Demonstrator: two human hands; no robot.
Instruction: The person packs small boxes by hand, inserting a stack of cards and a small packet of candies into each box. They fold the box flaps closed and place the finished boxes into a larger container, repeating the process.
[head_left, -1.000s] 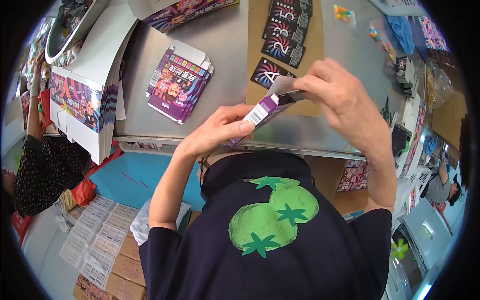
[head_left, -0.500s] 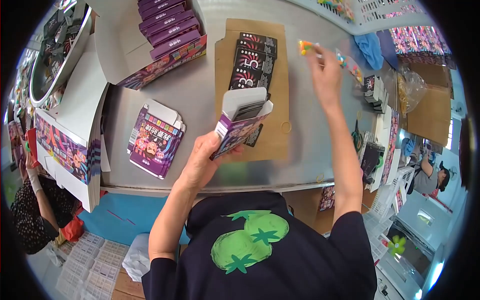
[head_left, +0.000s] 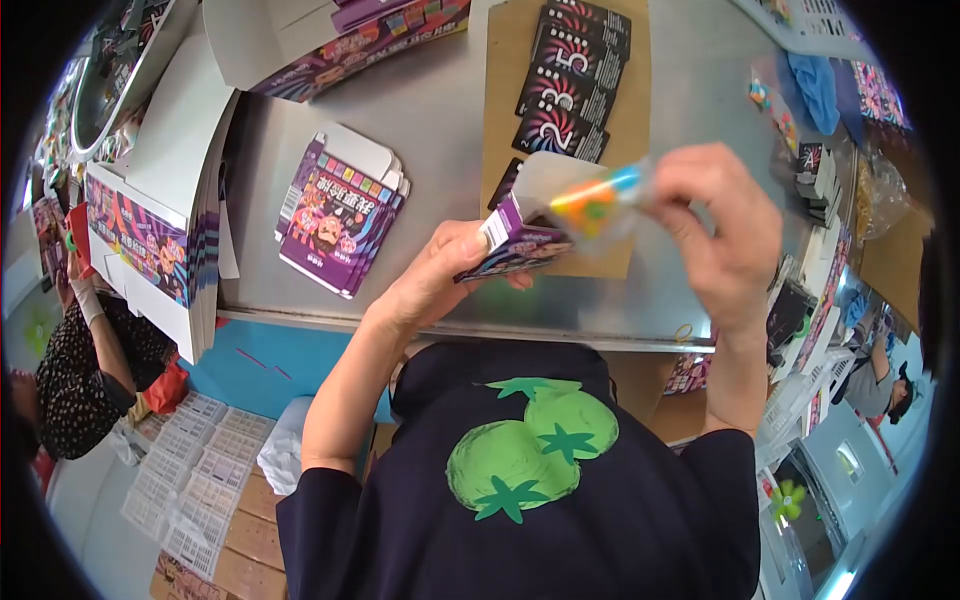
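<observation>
My left hand (head_left: 432, 272) is closed around a small purple printed card box (head_left: 522, 248), its white top flap (head_left: 560, 178) standing up and its mouth open. Pinched in my right hand (head_left: 722, 232) is a clear packet of orange, yellow and blue pieces (head_left: 595, 203). The packet is slightly blurred and overlaps the box's open mouth in this view. Just beyond the box, overlapping black number cards (head_left: 566, 98) lie on a brown cardboard sheet (head_left: 510, 60). To the left of my left hand, flat purple boxes (head_left: 335, 215) lie stacked on the metal table.
At the back left stands a large printed display carton (head_left: 375, 45), near a stack of white-backed printed cartons (head_left: 140, 235). On the right are candy packets (head_left: 775, 110), a blue cloth (head_left: 815, 90) and stacked black cards (head_left: 818, 180). Other people are at both sides.
My right hand has picked up the colourful packet from the right side of the table and brought it left to the box. My left hand still holds the box. The view has shifted.
</observation>
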